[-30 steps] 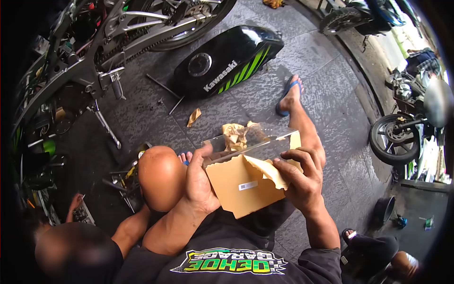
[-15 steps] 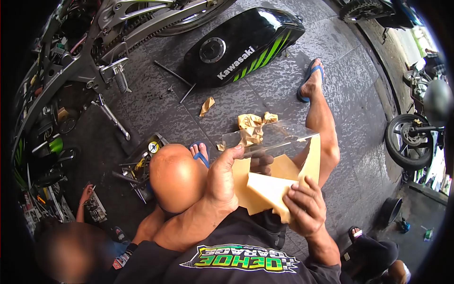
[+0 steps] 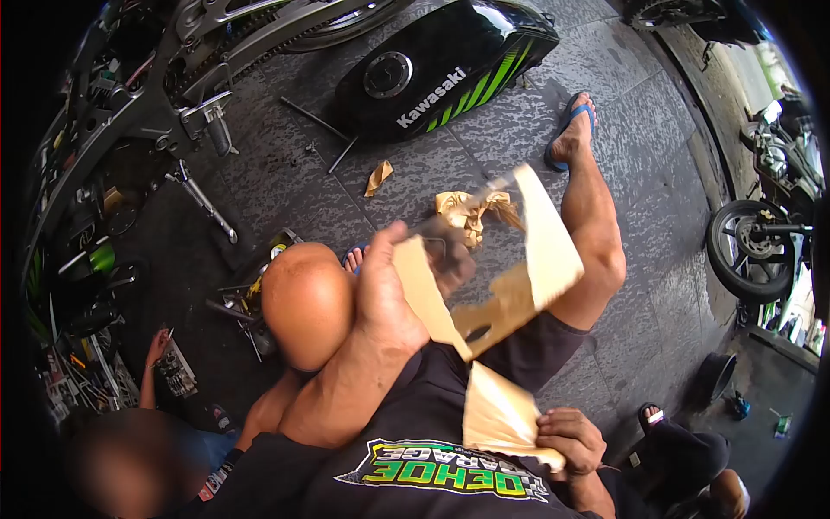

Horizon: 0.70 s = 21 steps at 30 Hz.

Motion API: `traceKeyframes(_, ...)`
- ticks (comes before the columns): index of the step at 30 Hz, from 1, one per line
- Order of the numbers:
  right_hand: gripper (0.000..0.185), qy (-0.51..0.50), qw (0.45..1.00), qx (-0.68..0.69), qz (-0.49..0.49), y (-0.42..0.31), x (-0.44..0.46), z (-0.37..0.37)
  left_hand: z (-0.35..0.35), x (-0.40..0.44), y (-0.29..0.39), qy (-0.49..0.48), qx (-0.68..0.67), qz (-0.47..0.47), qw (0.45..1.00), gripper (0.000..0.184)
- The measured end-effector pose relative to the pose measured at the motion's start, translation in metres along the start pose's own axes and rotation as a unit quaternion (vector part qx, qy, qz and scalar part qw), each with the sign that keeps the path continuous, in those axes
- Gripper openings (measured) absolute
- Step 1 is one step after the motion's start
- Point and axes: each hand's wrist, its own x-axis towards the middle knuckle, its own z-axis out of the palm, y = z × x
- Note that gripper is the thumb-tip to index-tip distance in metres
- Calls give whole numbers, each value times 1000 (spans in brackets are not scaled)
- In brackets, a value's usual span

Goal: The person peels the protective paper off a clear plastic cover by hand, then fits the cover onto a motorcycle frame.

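Note:
My left hand (image 3: 393, 294) is wrapped round the left side of a clear sheet with tan backing paper (image 3: 549, 238) still on its edges; its fingers show through the bare, see-through middle. Lower right, close to my shirt, my right hand (image 3: 572, 441) pinches a torn piece of tan paper (image 3: 500, 413), apart from the sheet. Crumpled tan paper (image 3: 467, 212) lies on the floor beyond the sheet, and a smaller scrap (image 3: 378, 178) rests to its left.
A black fuel tank (image 3: 450, 73) with green stripes lies on the floor ahead, beside a T-shaped tool (image 3: 318, 121). A motorcycle frame (image 3: 130, 112) stands at the upper left. A co-worker's hand (image 3: 158, 346) is at the lower left. Another person (image 3: 683, 458) sits lower right.
A piece of paper has come off the sheet, and my right hand has moved down toward my body with it. The sheet has tilted in my left hand, and more of its middle is bare.

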Motion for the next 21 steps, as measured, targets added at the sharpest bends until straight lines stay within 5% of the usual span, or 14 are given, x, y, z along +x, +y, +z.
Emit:
traceKeyframes(6, 9, 76, 972, -103, 197, 9, -2, -7, 29, -14, 32, -80, -33, 148, 985, 44)
traceKeyframes(8, 25, 46, 983, -82, 156, 17, 27, 10, 36, -18, 30, -133, -45, 169, 976, 47)
traceKeyframes(11, 59, -164, 957, -173, 162, 14, 82, 33, 34, -20, 26, -161, -48, 164, 972, 49)
traceKeyframes(13, 56, -169, 945, -261, 98, 15, 102, 43, 27, -20, 21, -172, -38, 164, 971, 53)
traceKeyframes(17, 27, -23, 994, -93, 59, 6, 142, 38, 18, -20, 11, -156, 9, 188, 970, 54)
traceKeyframes(21, 25, -16, 995, -71, 66, -5, 163, 39, 21, -19, 14, -178, -78, 146, 970, 53)
